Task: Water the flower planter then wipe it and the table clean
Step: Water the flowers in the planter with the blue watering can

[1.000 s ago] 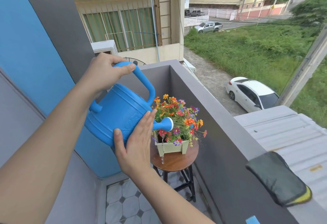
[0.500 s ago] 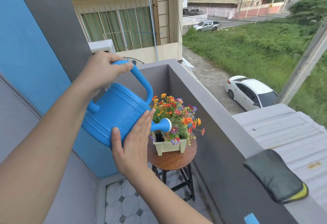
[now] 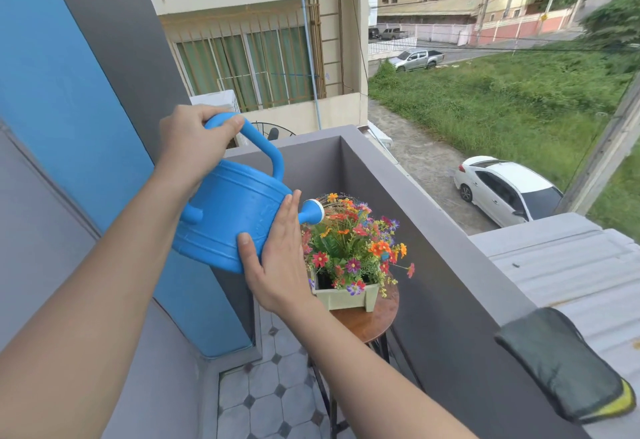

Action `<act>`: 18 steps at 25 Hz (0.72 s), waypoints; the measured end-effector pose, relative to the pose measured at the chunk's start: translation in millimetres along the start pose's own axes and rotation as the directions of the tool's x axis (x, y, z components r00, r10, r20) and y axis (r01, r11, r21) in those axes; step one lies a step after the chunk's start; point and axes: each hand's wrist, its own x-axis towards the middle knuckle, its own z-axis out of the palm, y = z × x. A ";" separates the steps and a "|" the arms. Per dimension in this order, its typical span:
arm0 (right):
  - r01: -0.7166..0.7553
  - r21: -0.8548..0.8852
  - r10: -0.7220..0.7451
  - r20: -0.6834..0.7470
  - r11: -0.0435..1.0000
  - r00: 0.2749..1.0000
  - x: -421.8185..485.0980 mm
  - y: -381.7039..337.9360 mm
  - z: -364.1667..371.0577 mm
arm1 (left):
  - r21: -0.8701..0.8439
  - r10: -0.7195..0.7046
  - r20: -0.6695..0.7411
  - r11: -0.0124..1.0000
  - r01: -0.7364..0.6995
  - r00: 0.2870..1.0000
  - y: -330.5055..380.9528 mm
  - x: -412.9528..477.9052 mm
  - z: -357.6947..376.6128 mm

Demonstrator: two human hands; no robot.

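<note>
A blue watering can [image 3: 228,213] hangs tilted over the flowers, its white-tipped spout just above them with thin streams of water coming out. My left hand [image 3: 194,140] grips the can's handle from above. My right hand [image 3: 277,258] lies flat, fingers together, against the can's lower side near the spout. The pale green planter [image 3: 346,298] full of small orange, red and purple flowers stands on a small round wooden table [image 3: 370,322] in the balcony corner.
A grey balcony wall [image 3: 433,230] runs along the right, its top ledge holding a dark cloth with a yellow edge [image 3: 561,366] at lower right. A blue and grey wall stands on the left. Tiled floor [image 3: 266,390] lies below the table.
The can's spout has risen from among the flowers to just above them, and the can is a little less tipped. Both hands keep the same hold.
</note>
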 end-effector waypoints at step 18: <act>-0.024 -0.017 0.023 -0.034 1.000 0.999 3.4 -13.8 9.0 | -0.179 -0.070 0.177 0.979 0.102 0.982 -17.8 25.4 -6.1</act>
